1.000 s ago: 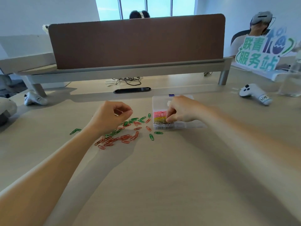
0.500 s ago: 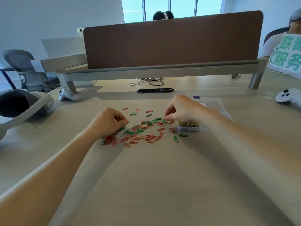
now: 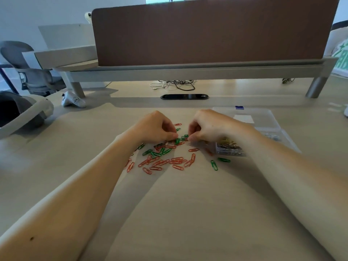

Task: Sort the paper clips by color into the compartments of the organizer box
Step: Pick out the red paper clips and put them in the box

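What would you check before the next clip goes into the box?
1. Organizer box beside right hand: ok.
2. Red clips and green clips separated: not ok, mingled on the desk.
3. Left hand holding a clip: cannot tell, fingers curled over the clips.
4. Right hand holding a clip: cannot tell.
5. Free compartment for green: cannot tell; only silvery clips show.
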`<state>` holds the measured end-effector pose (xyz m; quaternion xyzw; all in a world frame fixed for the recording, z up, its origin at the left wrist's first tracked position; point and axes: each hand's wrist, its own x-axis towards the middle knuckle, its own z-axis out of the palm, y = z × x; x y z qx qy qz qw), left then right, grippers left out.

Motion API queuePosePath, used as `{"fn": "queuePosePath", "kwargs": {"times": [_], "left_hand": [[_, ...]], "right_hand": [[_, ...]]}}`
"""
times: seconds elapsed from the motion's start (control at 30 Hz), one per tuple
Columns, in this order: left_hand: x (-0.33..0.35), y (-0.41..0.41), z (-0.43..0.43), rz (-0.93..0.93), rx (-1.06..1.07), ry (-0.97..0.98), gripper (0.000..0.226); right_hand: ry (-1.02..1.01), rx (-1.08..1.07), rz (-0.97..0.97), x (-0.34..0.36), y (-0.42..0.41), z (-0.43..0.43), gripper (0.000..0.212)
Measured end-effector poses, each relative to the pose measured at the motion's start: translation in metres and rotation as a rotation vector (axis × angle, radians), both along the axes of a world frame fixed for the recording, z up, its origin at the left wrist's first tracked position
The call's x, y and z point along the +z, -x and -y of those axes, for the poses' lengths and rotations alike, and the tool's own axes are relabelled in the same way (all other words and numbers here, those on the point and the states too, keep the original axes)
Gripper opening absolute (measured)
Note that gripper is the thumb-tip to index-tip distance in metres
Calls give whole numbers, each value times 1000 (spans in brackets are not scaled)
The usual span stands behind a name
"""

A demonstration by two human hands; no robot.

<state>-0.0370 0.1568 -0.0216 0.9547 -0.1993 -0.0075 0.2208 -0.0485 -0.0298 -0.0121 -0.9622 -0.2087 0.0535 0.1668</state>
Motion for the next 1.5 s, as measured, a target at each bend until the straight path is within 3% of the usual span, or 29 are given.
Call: {"fn": "queuePosePath", "kwargs": {"times": [0.17, 0.3, 0.57, 0.9, 1.07, 1.27, 1.5], "left_hand": [[2, 1, 5, -33, -51, 155, 17], [1, 4, -2, -14, -54, 159, 16], [-9, 4, -13, -6, 69, 11, 18], [-8, 8, -18, -32, 88, 2, 3], [-8, 10, -22, 30, 121, 74, 3], [-4, 13, -23, -22, 129, 141, 19], [-4, 16, -18, 20, 107, 158, 10]], "right_hand": [[-147, -9, -27, 3, -4, 7, 11], [-193, -11, -27, 1, -3, 9, 11], [-159, -35, 0, 3, 0, 10, 11], [-56, 53, -64, 14, 6, 9, 7], [60, 127, -83, 13, 10, 3, 2], [89, 135, -165, 6, 6, 3, 8], [125, 124, -144, 4, 6, 2, 7]]}}
